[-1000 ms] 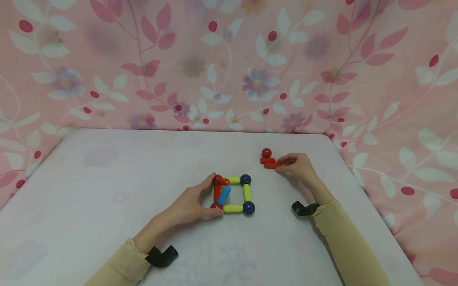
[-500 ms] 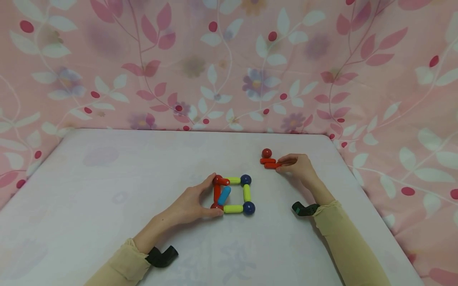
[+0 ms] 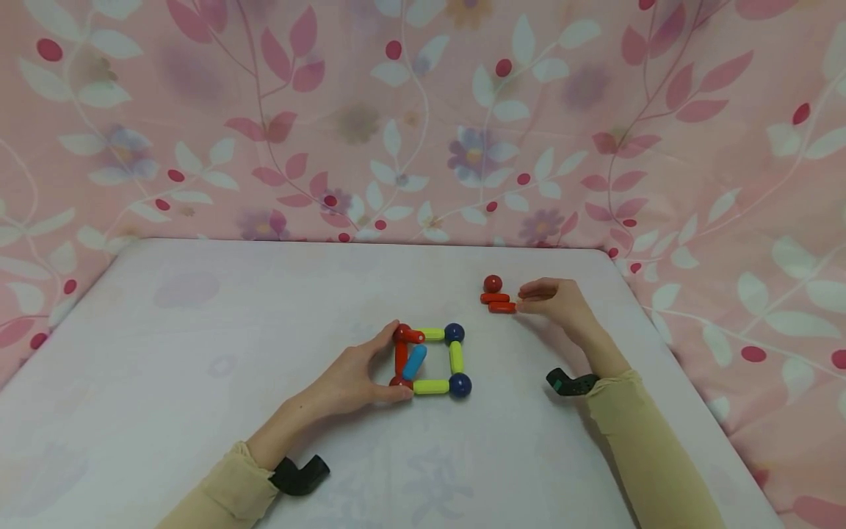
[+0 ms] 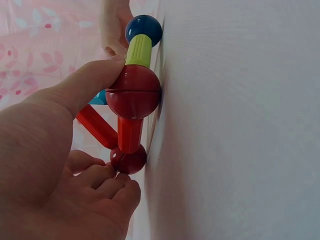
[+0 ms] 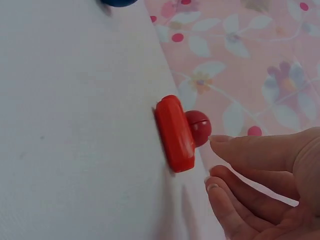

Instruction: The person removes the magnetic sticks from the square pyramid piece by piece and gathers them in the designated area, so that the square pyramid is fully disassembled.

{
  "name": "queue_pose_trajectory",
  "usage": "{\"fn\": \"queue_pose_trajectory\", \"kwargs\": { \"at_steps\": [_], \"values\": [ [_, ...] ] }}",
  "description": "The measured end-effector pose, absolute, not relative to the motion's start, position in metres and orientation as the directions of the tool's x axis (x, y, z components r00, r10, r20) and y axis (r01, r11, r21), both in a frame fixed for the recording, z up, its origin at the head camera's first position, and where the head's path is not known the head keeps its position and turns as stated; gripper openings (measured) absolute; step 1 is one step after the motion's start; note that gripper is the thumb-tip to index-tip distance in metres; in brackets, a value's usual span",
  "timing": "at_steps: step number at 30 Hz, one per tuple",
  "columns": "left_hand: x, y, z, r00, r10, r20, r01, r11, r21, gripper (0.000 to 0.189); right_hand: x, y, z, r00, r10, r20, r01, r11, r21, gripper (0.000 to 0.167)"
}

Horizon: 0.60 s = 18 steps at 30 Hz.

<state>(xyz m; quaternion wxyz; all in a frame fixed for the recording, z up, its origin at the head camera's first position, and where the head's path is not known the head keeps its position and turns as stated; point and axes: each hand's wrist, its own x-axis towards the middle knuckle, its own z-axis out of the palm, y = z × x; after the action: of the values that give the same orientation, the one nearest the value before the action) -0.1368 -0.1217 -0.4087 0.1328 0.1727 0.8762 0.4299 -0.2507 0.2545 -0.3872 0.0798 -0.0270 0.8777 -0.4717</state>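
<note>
Fingers (image 4: 95,176) and thumb (image 4: 97,80) of my left hand (image 3: 353,378) grasp a square frame (image 3: 431,386) by its left side: the thumb rests on the nearer red ball (image 4: 134,92), the fingers touch the farther red ball (image 4: 128,159), and a red rod (image 3: 401,358) joins the two. My right hand (image 3: 558,301) is released, grasping nothing; its fingers (image 5: 250,197) are loosely bent and spread from the thumb, just beside the right end of the nearer loose rod (image 3: 502,308).

From the farther red ball a second red rod (image 3: 415,336) slants up off the table (image 3: 198,353), and a blue rod (image 3: 414,362) slants up from the nearer one. Three yellow-green rods (image 3: 456,358) make the other sides of my frame, with dark blue balls (image 3: 454,333) at its two right-hand corners. All of this sits near the middle of the table.

Farther off and to the right, the nearer loose rod lies alongside the farther loose rod (image 3: 494,297), both red and slightly offset, with a loose red ball (image 3: 492,283) just behind them. Black curved pieces (image 3: 300,476) jut out at my wrists, beside tan sleeves (image 3: 225,481). Beyond the table's far edge rises a pink backdrop (image 3: 423,147) printed with leaves and flowers.
</note>
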Motion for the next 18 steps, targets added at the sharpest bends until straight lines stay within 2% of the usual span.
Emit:
{"fn": "queue_pose_trajectory", "kwargs": {
  "at_steps": [4,9,14,18],
  "values": [
    [-0.137,-0.121,-0.408,-0.906,0.413,-0.086,0.186,0.574,0.797,0.105,-0.246,0.247,-0.375,-0.993,-0.106,-0.054,-0.011,0.539,-0.842,0.042],
    [-0.136,-0.121,-0.408,-0.910,0.403,-0.092,0.177,0.580,0.795,0.106,-0.234,0.215,-0.361,-0.988,-0.158,0.001,-0.083,0.517,-0.852,0.040],
    [-0.136,-0.122,-0.409,-0.907,0.413,-0.082,0.190,0.575,0.795,0.105,-0.218,0.173,-0.347,-0.966,-0.255,0.053,-0.178,0.496,-0.850,0.034],
    [-0.137,-0.121,-0.408,-0.905,0.419,-0.080,0.193,0.570,0.799,0.105,-0.207,0.147,-0.344,-0.923,-0.366,0.120,-0.296,0.474,-0.829,0.030]
  ]
}}
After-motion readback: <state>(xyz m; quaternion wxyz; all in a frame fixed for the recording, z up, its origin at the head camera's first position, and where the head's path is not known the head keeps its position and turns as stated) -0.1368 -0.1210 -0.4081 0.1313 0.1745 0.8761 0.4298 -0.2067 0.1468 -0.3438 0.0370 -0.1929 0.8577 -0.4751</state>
